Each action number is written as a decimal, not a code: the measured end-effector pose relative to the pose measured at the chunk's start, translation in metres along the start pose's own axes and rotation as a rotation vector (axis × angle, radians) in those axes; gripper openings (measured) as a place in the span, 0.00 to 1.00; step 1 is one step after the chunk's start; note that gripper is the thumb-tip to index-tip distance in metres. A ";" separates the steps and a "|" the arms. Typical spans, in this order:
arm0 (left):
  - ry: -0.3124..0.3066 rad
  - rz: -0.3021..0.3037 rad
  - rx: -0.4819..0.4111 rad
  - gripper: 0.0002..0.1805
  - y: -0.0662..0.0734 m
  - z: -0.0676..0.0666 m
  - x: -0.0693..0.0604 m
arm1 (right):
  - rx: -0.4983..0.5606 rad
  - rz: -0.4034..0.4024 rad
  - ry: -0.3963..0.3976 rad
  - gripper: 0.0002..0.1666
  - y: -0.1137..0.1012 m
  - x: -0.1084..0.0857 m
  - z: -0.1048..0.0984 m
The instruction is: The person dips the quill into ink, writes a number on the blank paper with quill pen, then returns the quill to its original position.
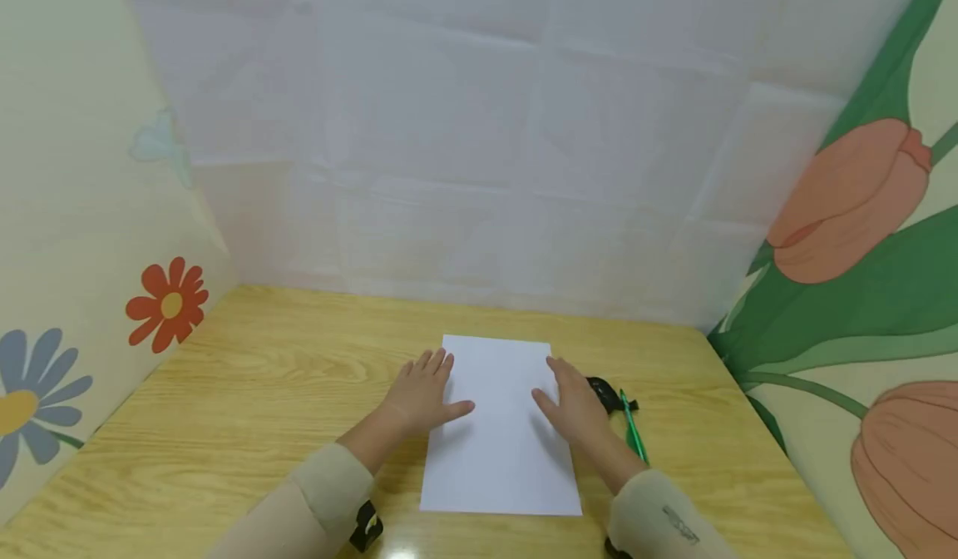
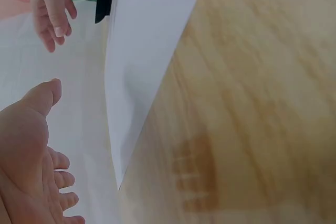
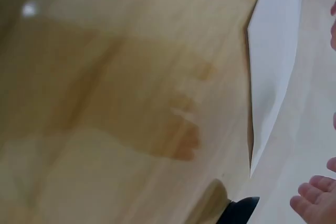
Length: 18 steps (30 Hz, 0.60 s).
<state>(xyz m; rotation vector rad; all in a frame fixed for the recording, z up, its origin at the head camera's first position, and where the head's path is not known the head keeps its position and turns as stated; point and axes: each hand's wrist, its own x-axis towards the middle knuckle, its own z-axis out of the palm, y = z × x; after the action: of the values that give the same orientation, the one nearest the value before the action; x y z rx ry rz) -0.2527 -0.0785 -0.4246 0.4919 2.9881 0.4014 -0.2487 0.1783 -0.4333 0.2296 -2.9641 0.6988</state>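
Observation:
A blank white sheet of paper lies lengthwise on the wooden table in front of me. Over its left edge is my left hand, fingers extended and thumb pointing inward. My right hand is over the right edge, its fingers likewise extended. Both hands hold nothing; the left wrist view shows the left hand raised off the table, palm facing inward. Just right of the right hand lie a glossy black object, partly hidden, and a slim green pen-like stick.
The wooden table meets a creased white sheet hanging at the back. Flower-patterned panels stand left and right. Dark straps show under the sleeves.

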 end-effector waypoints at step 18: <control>0.015 0.011 -0.077 0.51 -0.016 0.019 -0.016 | 0.221 0.086 0.017 0.31 0.034 -0.013 -0.018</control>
<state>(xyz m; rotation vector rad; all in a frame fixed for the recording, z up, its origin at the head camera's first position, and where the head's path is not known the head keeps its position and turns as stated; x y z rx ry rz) -0.2399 -0.0936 -0.4463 0.5002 2.9722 0.5220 -0.2402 0.2179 -0.4331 0.1111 -2.8931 1.0344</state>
